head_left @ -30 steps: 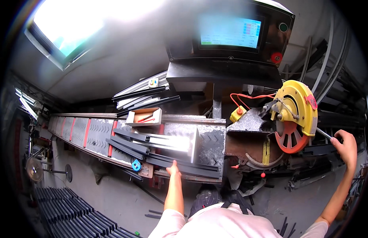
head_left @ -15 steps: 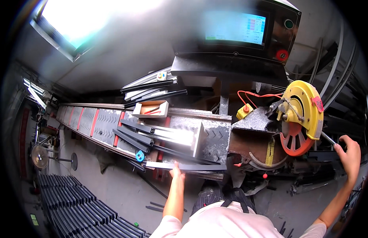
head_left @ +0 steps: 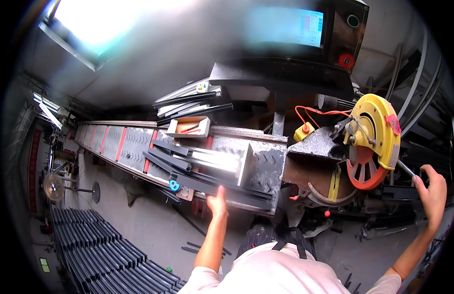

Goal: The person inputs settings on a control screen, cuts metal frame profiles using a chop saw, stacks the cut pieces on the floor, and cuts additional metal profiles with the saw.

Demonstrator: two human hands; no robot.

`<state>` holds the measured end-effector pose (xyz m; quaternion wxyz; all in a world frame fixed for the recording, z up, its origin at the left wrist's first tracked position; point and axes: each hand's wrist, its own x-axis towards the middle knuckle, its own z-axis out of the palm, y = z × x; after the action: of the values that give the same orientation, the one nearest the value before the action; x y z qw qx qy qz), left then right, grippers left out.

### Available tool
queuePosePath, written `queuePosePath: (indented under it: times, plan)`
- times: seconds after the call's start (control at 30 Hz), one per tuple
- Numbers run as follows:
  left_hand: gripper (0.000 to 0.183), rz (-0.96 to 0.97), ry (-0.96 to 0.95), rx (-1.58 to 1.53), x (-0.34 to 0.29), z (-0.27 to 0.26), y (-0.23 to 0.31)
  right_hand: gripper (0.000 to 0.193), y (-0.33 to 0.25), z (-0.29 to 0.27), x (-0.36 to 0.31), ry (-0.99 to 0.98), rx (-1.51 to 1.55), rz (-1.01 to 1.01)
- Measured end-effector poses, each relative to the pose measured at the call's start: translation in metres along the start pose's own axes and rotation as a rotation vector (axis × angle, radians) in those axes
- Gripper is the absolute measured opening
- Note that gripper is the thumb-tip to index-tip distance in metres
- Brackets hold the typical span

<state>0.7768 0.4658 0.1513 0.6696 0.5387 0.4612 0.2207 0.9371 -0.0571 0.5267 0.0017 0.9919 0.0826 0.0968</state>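
My left hand point(head_left: 217, 202) is at the near edge of the saw's feed table point(head_left: 266, 169), fingers closed on a long dark metal profile point(head_left: 200, 184). That profile lies alongside several other dark profiles point(head_left: 168, 160) on the table. Off to the right, my right hand point(head_left: 431, 188) is closed round the end of the metal handle point(head_left: 405, 167) of a cut-off saw. A yellow guard point(head_left: 386, 130) covers the saw's upper part, with an orange slotted disc point(head_left: 366, 169) below it. The saw head stands raised above its rusty base point(head_left: 310, 179).
A small open box point(head_left: 203, 128) with red sticks sits at the table's back. Behind it are stacked profiles point(head_left: 192, 105). A blue round item point(head_left: 174, 185) is at the front edge. A control panel point(head_left: 330, 63) stands beyond. Many dark profiles point(head_left: 109, 250) lie stacked at lower left.
My left hand has brought the profile from the table's front edge up against the other profiles, and its pale face no longer shows. My right hand stays on the saw handle.
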Motion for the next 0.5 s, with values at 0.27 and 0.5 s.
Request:
queuePosePath:
  times: [0.27,0.5]
  plan:
    - [0.029,0.135,-0.036,-0.125,-0.025,0.003,0.089,0.033,-0.008,-0.007,0.004,-0.118,0.043,0.136]
    - [0.033,0.245,-0.409,0.044,-0.089,0.079,0.133,0.034,-0.007,-0.004,0.01,-0.084,0.037,0.088]
